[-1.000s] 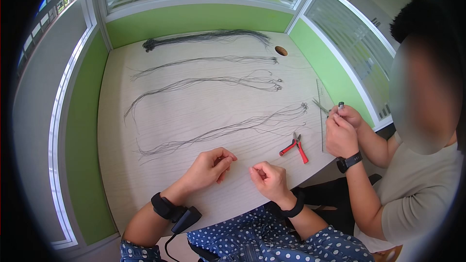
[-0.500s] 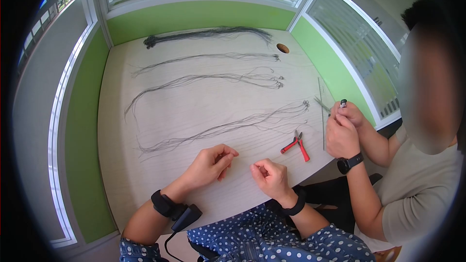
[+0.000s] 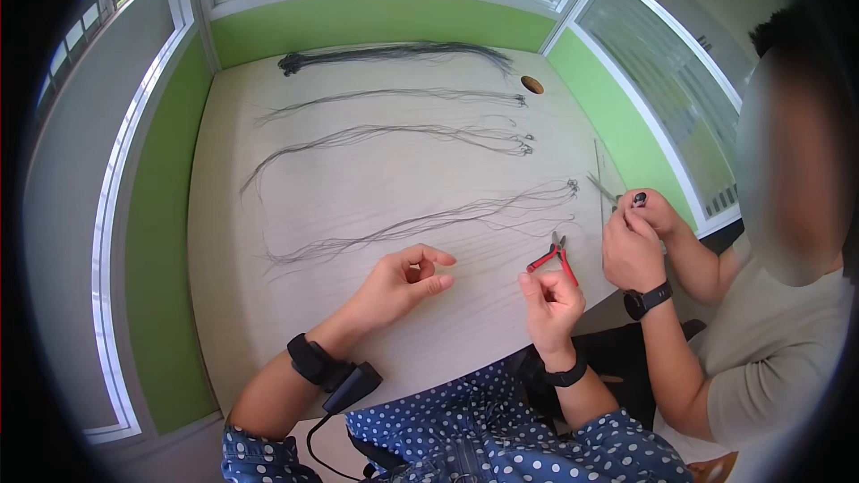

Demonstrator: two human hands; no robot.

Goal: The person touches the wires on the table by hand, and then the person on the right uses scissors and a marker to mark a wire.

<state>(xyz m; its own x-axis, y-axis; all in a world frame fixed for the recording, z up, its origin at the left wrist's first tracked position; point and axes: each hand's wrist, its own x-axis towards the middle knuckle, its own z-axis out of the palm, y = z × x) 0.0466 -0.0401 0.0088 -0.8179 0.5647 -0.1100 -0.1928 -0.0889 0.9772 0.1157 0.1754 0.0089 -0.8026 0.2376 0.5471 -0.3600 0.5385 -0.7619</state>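
Note:
My left hand (image 3: 403, 284) is just above the near part of the table, its thumb and index finger apart and nothing visible between them. To its right, my right hand (image 3: 553, 302) has its fingers curled and its thumb pressed in; whatever it may pinch is too small to make out. Just beyond my right hand lie red-handled pliers (image 3: 559, 250), jaws pointing away, handles partly hidden by the hand. Beyond my left hand, a bundle of thin dark strands (image 3: 420, 222) stretches across the table, with small curled ends at the right.
Farther back lie two more thin strand bundles (image 3: 385, 130) and a thick dark bundle (image 3: 394, 54). A ruler (image 3: 600, 179) and scissors (image 3: 601, 186) are at the right, beside a co-worker's hands (image 3: 633, 246) holding a small dark object. Green partitions (image 3: 385, 20) enclose the table (image 3: 224, 304).
My right hand has moved right and away from me, to the pliers. My left hand has shifted slightly right and opened its thumb and index finger. The view has shifted slightly.

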